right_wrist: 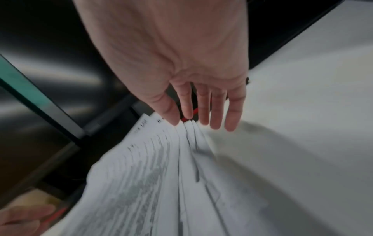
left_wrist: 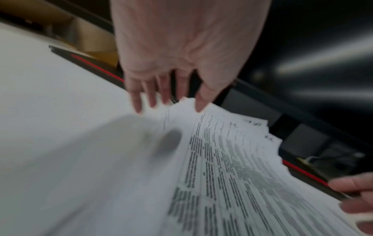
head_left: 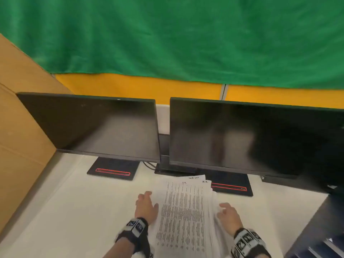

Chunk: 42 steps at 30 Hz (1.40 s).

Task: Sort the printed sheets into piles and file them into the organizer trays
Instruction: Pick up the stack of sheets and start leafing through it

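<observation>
A loose stack of printed sheets (head_left: 183, 215) lies on the white desk (head_left: 74, 211) in front of me, its edges fanned unevenly. My left hand (head_left: 146, 203) hovers at the stack's left edge with fingers straight and spread, holding nothing. In the left wrist view the left hand's fingertips (left_wrist: 167, 102) point at the far corner of the sheets (left_wrist: 232, 167). My right hand (head_left: 226, 211) is at the stack's right edge, fingers relaxed and apart. The right wrist view shows its fingers (right_wrist: 203, 111) extended over the fanned edges of the sheets (right_wrist: 157, 175). No organizer trays are in view.
Two dark monitors (head_left: 96, 125) (head_left: 251, 138) stand at the back of the desk on black bases with red stripes (head_left: 112, 171) (head_left: 229, 187). A cardboard panel (head_left: 20, 127) walls the left side. A dark object (head_left: 320, 239) sits at the lower right.
</observation>
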### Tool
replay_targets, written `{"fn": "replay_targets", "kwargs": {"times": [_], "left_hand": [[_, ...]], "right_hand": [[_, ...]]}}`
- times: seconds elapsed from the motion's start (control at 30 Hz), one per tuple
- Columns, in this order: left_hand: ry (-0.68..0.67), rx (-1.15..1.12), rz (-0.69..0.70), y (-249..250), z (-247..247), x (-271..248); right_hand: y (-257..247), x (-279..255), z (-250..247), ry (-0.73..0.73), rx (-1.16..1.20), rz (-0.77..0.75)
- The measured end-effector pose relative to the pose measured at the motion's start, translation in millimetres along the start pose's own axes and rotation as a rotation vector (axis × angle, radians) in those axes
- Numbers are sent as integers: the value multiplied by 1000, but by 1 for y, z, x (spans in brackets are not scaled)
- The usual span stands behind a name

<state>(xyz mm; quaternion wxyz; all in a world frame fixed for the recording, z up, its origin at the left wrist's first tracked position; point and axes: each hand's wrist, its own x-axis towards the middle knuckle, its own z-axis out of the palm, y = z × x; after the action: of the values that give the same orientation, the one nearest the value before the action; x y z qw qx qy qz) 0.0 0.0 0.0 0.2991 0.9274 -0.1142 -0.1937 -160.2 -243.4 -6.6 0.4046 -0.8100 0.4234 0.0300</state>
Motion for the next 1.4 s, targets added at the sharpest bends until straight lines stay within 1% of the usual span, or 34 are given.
{"fn": "replay_targets", "kwargs": {"times": [0.07, 0.1, 0.13, 0.2, 0.27, 0.37, 0.47, 0.53, 0.6, 0.63, 0.67, 0.7, 0.73, 0.77, 0.8, 0.83, 0.9, 0.93, 1.0, 1.1, 1.2, 1.27, 1.33, 1.4], "left_hand": [[16, 58, -237, 11, 2, 7], [-2, 71, -315, 17, 1, 9], [0, 53, -347, 22, 1, 11], [-66, 36, -345, 26, 5, 8], [-107, 45, -293, 23, 10, 4], [-102, 7, -212, 12, 17, -6], [-116, 50, -130, -3, 23, -22], [-156, 90, -91, -9, 24, -33], [-227, 225, -52, -7, 22, -41], [-249, 334, -34, -3, 21, -44], [-229, 452, -14, 4, 19, -45], [-170, 548, 17, 11, 18, -44], [-94, 604, 64, 19, 18, -41], [-14, 624, 142, 26, 18, -36], [35, 631, 240, 30, 18, -30], [45, 632, 337, 34, 19, -23], [-7, 655, 477, 36, 19, -10], [-33, 675, 512, 36, 18, -4], [-87, 713, 531, 34, 14, 3], [-116, 724, 532, 30, 11, 7], [-62, 658, 595, 27, 8, 2], [-43, 588, 636, 24, 6, -3], [-59, 523, 669, 20, 5, -6], [-105, 460, 697, 13, 6, -9]], "right_hand": [[-6, 5, 8, -35, -54, 103], [-9, 7, 11, -57, -61, 121], [-13, 6, 13, -70, -39, 119], [-14, 5, 18, -131, -48, 98], [-12, 1, 21, -141, -75, 67], [-3, -12, 26, -105, -61, 55], [9, -32, 27, -60, -68, 53], [16, -44, 24, -45, -101, 44], [21, -49, 18, -31, -117, 63], [23, -49, 16, -15, -105, 72], [24, -48, 14, 6, -83, 79], [24, -47, 13, 29, -54, 80], [22, -46, 12, 47, -28, 76], [20, -45, 12, 56, -1, 68], [17, -45, 12, 57, 23, 63], [15, -46, 13, 56, 45, 61], [14, -46, 15, 52, 55, 50], [15, -45, 16, 46, 40, 38], [17, -44, 17, 26, -8, 14], [16, -43, 17, 3, -21, 2], [16, -40, 15, 4, -22, -4], [15, -38, 12, 30, 19, -1], [15, -35, 9, 51, 86, -7], [16, -31, 4, 32, 144, -27]]}}
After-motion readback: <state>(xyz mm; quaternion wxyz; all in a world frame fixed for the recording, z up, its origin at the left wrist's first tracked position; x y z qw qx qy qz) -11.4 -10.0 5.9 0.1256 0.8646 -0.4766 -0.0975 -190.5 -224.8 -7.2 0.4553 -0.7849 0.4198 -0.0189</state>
